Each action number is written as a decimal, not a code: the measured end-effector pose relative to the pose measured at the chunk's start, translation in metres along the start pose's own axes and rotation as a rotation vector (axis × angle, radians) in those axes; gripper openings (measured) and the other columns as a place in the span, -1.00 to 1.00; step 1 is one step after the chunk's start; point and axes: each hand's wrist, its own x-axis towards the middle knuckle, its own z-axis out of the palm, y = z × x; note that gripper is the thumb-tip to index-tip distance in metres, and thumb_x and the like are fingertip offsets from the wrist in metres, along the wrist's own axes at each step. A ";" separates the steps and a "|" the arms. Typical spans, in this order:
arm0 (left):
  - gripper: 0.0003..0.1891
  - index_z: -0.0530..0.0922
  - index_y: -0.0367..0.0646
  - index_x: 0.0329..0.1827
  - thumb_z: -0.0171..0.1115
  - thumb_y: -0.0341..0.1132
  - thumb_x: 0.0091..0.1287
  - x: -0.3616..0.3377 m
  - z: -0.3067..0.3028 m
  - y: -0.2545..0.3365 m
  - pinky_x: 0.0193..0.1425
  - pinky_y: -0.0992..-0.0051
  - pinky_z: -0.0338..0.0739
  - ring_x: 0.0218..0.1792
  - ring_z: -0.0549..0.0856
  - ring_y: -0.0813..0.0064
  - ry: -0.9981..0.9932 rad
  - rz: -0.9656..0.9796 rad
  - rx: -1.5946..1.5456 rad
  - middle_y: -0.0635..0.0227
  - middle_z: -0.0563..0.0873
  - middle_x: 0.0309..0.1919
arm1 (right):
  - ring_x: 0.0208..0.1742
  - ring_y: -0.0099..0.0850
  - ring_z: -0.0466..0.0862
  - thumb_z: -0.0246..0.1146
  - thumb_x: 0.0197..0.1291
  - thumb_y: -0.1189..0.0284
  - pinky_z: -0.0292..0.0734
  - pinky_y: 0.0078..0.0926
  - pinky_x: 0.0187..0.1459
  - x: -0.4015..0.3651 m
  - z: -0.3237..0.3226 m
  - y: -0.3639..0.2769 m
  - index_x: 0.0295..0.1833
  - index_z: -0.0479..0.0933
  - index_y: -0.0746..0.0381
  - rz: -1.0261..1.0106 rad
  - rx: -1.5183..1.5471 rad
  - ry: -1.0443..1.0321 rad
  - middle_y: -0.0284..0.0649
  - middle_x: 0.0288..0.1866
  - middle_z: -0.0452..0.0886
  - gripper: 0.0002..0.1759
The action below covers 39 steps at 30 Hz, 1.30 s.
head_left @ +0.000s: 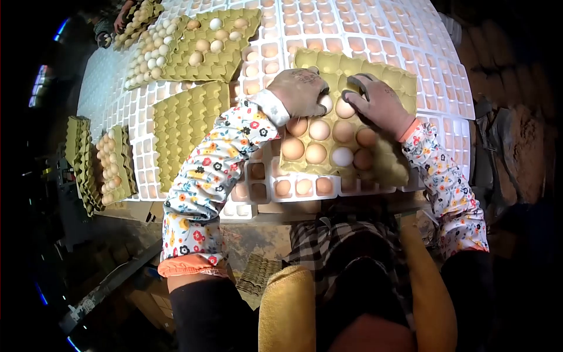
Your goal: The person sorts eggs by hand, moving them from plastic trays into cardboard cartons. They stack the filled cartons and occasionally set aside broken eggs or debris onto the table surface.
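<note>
In front of me a yellow-green egg tray (319, 60) lies over white plastic trays, its lower cells holding several brown and pale eggs. My left hand (298, 92), in a grey-brown glove, has its fingers curled round a pale egg (325, 104) in the tray's middle. Beside it, my right hand (378, 102), gloved alike, has thumb and fingers closed at another pale egg (345, 109). A white egg (342, 156) sits in the row nearest me. The tray's upper rows are bare.
White plastic trays (375, 32) of eggs cover the table. Left lie an egg-free tray (190, 126), a partly filled tray (226, 67) and a full one (153, 56). More trays (79, 158) stand at the left edge. Another person's hand (122, 20) shows at upper left.
</note>
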 end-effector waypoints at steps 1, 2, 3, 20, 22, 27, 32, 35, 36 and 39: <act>-0.53 0.66 -0.18 -0.03 0.29 0.02 0.17 -0.001 -0.001 -0.001 0.04 0.33 0.57 -0.08 0.70 0.29 0.059 0.003 -0.009 0.15 0.73 -0.15 | -0.05 0.00 0.61 0.26 0.17 0.13 0.52 -0.13 0.00 0.005 -0.002 0.001 0.06 0.50 0.32 0.040 0.012 -0.021 0.07 -0.02 0.55 -0.49; -0.55 0.65 -0.21 -0.03 0.30 -0.03 0.18 -0.004 0.001 -0.006 0.01 0.38 0.57 -0.13 0.70 0.35 0.038 -0.085 -0.288 0.19 0.73 -0.19 | -0.05 0.00 0.61 0.25 0.17 0.12 0.51 -0.13 -0.01 0.003 -0.001 -0.002 0.06 0.49 0.32 0.030 -0.036 -0.077 0.07 -0.02 0.56 -0.48; -0.56 0.65 -0.24 -0.03 0.32 -0.07 0.18 -0.010 0.006 -0.016 -0.02 0.43 0.57 -0.18 0.70 0.40 0.009 -0.172 -0.563 0.22 0.73 -0.23 | -0.06 0.01 0.61 0.25 0.17 0.11 0.51 -0.12 -0.01 -0.002 0.001 -0.009 0.06 0.49 0.32 0.027 -0.080 -0.130 0.08 -0.03 0.56 -0.47; -0.54 0.58 -0.25 0.03 0.38 -0.12 0.18 -0.089 0.036 -0.012 -0.16 0.46 0.61 -0.21 0.70 0.44 0.368 -0.234 -1.503 0.24 0.68 -0.23 | 0.10 -0.02 0.57 0.39 0.00 0.18 0.51 -0.14 0.08 -0.029 -0.019 -0.042 0.00 0.56 0.21 -0.089 -0.324 -0.289 0.01 0.33 0.31 -0.52; -0.67 0.58 -0.24 -0.02 0.30 -0.21 0.26 -0.101 0.035 0.027 -0.24 0.44 0.64 -0.29 0.70 0.43 0.448 -0.051 -1.641 0.27 0.70 -0.25 | 0.06 -0.02 0.58 0.42 -0.03 0.18 0.51 -0.14 0.07 -0.027 -0.007 -0.043 -0.01 0.56 0.22 -0.132 -0.437 -0.330 0.00 0.31 0.31 -0.50; -0.43 0.55 -0.32 -0.06 -0.06 0.11 0.37 -0.081 0.036 0.062 -0.21 0.15 0.68 -0.11 0.67 0.03 0.257 0.108 -2.595 -0.08 0.64 -0.05 | -0.20 -0.37 0.60 0.35 0.10 0.09 0.55 -0.42 -0.16 -0.057 -0.038 -0.027 -0.01 0.57 0.25 0.241 1.027 -0.271 -0.16 -0.11 0.56 -0.51; -0.47 0.52 -0.34 0.00 0.05 0.04 0.33 -0.058 0.032 0.112 -0.03 0.01 0.69 -0.10 0.69 0.00 0.401 -0.174 -2.142 -0.08 0.64 -0.01 | -0.37 -0.57 0.51 0.30 0.11 -0.08 0.41 -0.60 -0.33 -0.121 -0.056 -0.012 -0.08 0.50 0.26 0.077 1.554 -0.098 -0.30 -0.25 0.54 -0.41; -0.40 0.48 -0.36 0.15 0.09 0.04 0.29 -0.053 0.041 0.168 0.15 -0.01 0.59 0.04 0.65 0.06 0.269 -0.092 -2.449 -0.09 0.59 0.09 | -0.48 -0.68 0.45 0.28 0.11 -0.18 0.33 -0.71 -0.43 -0.181 -0.084 0.040 -0.12 0.46 0.27 0.008 1.291 0.127 -0.39 -0.34 0.52 -0.33; -0.35 0.47 -0.35 0.18 0.12 0.07 0.26 -0.048 0.058 0.189 0.17 0.09 0.58 0.08 0.63 0.09 0.197 0.014 -2.318 -0.06 0.53 0.17 | -0.51 -0.72 0.43 0.27 0.11 -0.21 0.31 -0.74 -0.47 -0.206 -0.092 0.067 -0.13 0.44 0.27 0.048 1.162 0.197 -0.42 -0.37 0.52 -0.31; -0.24 0.47 -0.27 0.22 0.29 0.16 0.11 -0.031 0.098 0.259 0.06 0.32 0.59 0.08 0.62 0.23 0.180 0.100 -1.666 -0.01 0.44 0.27 | -0.50 -0.64 0.45 0.04 0.39 0.02 0.34 -0.69 -0.50 -0.291 -0.086 0.148 0.06 0.47 0.28 0.719 1.272 0.330 -0.38 -0.39 0.52 -0.49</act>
